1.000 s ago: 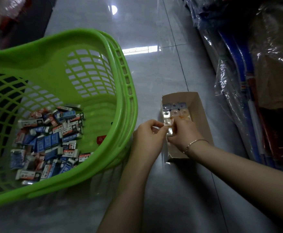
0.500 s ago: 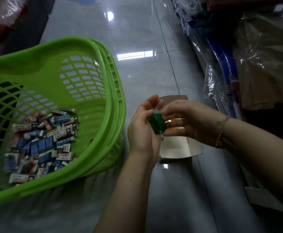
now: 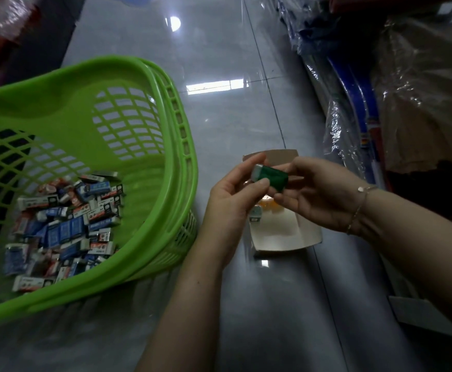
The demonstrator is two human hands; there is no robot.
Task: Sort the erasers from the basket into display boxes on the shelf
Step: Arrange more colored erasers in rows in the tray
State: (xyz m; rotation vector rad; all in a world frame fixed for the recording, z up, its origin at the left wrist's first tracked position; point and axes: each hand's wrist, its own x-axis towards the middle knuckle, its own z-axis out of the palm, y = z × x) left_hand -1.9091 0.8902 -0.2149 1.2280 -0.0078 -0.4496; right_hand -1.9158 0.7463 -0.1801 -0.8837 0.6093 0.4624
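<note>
A small eraser in a green sleeve [image 3: 272, 178], its pale end showing at the left, is held in the air between both hands, directly above the open cardboard display box [image 3: 284, 232]. The left hand [image 3: 233, 194] pinches the pale end, with the thumb on the near side and the fingertips curled over the top. The right hand [image 3: 318, 194] grips the green end, fingers wrapped around it from the right, palm turned partly up. A thin bracelet [image 3: 359, 208] sits on the right wrist.

The display box lies on the tiled floor [image 3: 219, 116] below the hands, its light interior mostly bare at the near end. Inside it, partly hidden by the hands, an orange-tinted item [image 3: 270, 205] and a small pale one [image 3: 255, 213] can be made out; what else lies further in cannot be seen.

Just left of the box, close to the left forearm, stands a bright green plastic basket [image 3: 166, 108] with slotted walls. At its bottom lies a loose heap of boxed erasers [image 3: 66, 224] in blue, white and red wrappers.

Along the right edge, well apart from the basket, goods wrapped in clear plastic [image 3: 407, 103] are stacked, with blue lengths visible beneath the film.
</note>
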